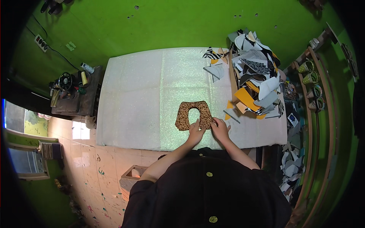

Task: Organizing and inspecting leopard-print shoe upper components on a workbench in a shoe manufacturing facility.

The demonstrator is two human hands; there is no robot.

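A U-shaped piece of brown fabric with a dark swirl pattern (183,118) lies on the white, glittery table cover (131,108), its opening toward me. Both hands are at its right leg. My left hand (196,134) has its thumb and fingers closed around the inner lower edge of that leg. Across from it, my right hand (220,130) pinches the outer lower corner, fingers bent over the edge. The fingertips are partly hidden behind the fabric.
A tall heap of fabric and foam scraps (258,68) fills the table's right end, with loose offcuts (215,71) beside it. At left stands a sewing machine (65,81) with thread spools. A wooden rack (304,81) runs along the right wall. More scraps (292,167) lie below it.
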